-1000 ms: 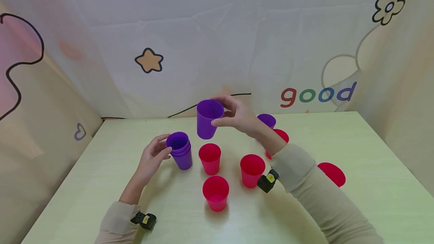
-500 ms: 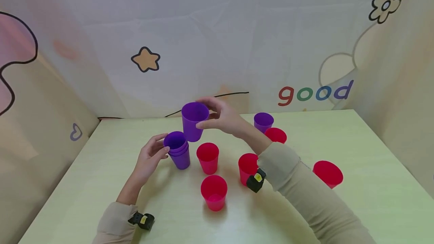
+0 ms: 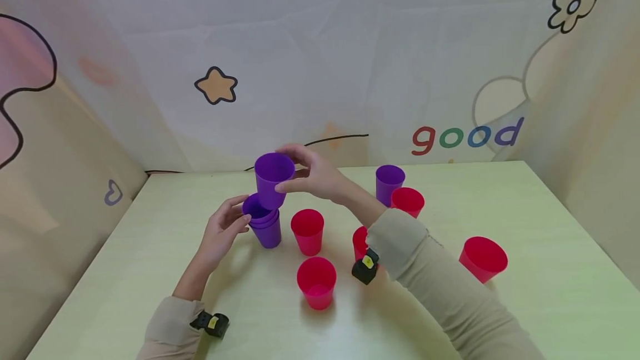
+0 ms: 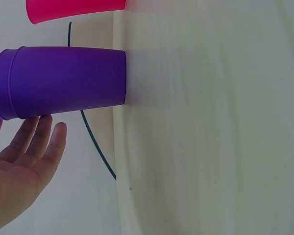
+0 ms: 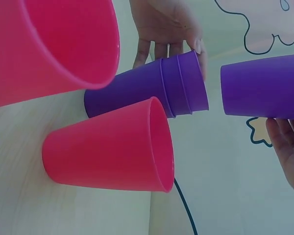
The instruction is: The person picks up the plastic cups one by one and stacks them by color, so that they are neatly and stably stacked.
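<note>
On the left of the table, several nested purple cups [image 3: 268, 235] stand upright in a stack. My left hand [image 3: 223, 234] holds this stack near its rims from the left; its fingers lie against the side in the left wrist view. Right above the stack, my right hand [image 3: 318, 176] grips another purple cup [image 3: 271, 181] between thumb and fingers, mouth up. In the head view that cup's base overlaps the stack's opening, while the right wrist view shows a small gap between the cup's base and the stack's top rim [image 5: 201, 81].
Close to the stack's right is a red cup [image 3: 307, 232], with another red cup [image 3: 316, 283] nearer me. My right sleeve partly hides a third red cup [image 3: 358, 242]. Farther right are a purple cup [image 3: 389, 185] and more red cups [image 3: 483, 260]. A printed cloth [image 3: 310, 71] hangs behind.
My right hand has carried its purple cup leftward and slightly down, from above the red cup to over the purple stack. The left hand has stayed at the stack.
</note>
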A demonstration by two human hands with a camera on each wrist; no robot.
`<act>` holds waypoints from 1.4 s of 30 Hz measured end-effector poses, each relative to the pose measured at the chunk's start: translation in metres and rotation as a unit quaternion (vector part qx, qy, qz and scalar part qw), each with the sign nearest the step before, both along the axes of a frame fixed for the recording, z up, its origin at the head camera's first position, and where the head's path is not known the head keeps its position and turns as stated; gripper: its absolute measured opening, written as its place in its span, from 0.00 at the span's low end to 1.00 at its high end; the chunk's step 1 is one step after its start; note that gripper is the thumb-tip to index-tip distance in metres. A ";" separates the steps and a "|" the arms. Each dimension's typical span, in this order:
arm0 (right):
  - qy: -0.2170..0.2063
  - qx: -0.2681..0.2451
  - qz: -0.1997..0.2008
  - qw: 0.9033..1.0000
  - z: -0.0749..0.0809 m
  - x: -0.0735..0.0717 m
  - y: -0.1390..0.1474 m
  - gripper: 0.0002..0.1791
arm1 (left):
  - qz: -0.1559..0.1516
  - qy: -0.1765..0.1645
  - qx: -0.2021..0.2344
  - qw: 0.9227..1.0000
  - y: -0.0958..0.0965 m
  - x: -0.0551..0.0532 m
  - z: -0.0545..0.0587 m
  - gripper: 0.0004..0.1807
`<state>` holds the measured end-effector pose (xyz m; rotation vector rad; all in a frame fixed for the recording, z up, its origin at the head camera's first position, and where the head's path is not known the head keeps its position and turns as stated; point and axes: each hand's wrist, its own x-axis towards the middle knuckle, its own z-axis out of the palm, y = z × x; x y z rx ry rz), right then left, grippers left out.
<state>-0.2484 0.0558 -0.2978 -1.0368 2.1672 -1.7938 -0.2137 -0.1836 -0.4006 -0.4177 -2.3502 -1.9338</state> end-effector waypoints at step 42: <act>0.006 0.123 -0.016 0.992 -0.025 -0.006 -0.036 0.34 | 0.007 0.005 -0.007 1.000 0.003 0.003 0.004 0.19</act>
